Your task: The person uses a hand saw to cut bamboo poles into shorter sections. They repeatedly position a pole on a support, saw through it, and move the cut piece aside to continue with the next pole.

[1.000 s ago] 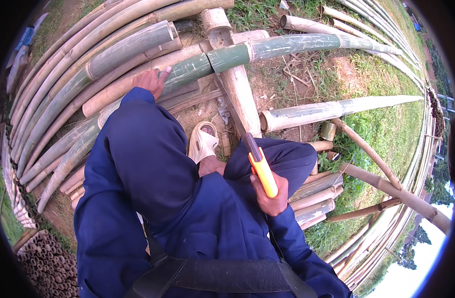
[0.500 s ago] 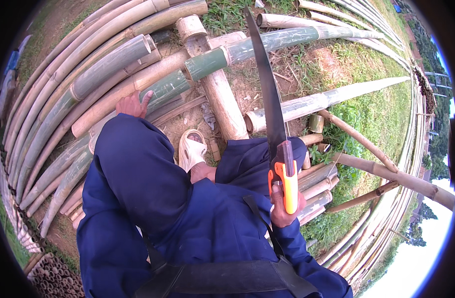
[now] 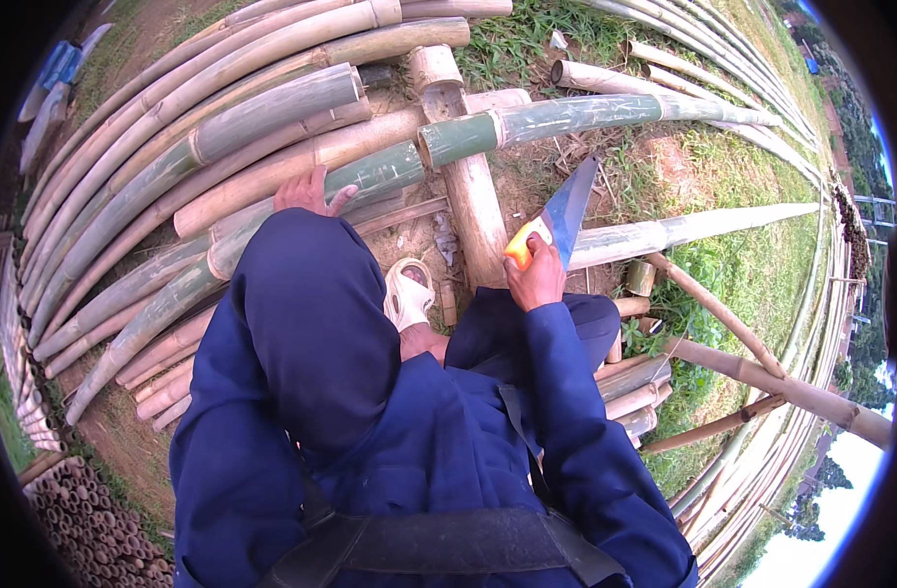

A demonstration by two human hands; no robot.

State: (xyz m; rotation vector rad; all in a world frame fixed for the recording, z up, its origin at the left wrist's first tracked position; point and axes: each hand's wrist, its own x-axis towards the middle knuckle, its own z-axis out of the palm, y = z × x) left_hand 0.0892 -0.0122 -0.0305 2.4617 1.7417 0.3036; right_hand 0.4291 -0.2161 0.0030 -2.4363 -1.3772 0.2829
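The right hand (image 3: 536,276) is closed around the yellow-orange handle of the saw (image 3: 525,242), with the blade (image 3: 572,208) angled up and to the right. The left hand (image 3: 309,191) lies over the green piece (image 3: 385,171), thumb spread wide from the fingers; its underside is hidden. A narrow gap parts that piece's end from the green pole (image 3: 458,139), which lies across the upper part of the block (image 3: 476,211). The saw is well apart from this gap.

For good control, the left palm should press the green piece down so it cannot roll, with the thumb well back from the end. The saw is best carried with a firm wrist and its edge turned away from the bent right knee (image 3: 590,318), which is near the right hand.

Beyond, the blade overlaps a pale pole (image 3: 664,233) in view; whether they touch I cannot tell. That pole and the knee would crowd a low swing. The shoe (image 3: 409,294) stands beside the block's lower end, so the foot wants care too. Stacked poles (image 3: 159,181) close off the left; a slanting pole (image 3: 718,316) and short offcuts (image 3: 640,277) lie to the right, on grass.
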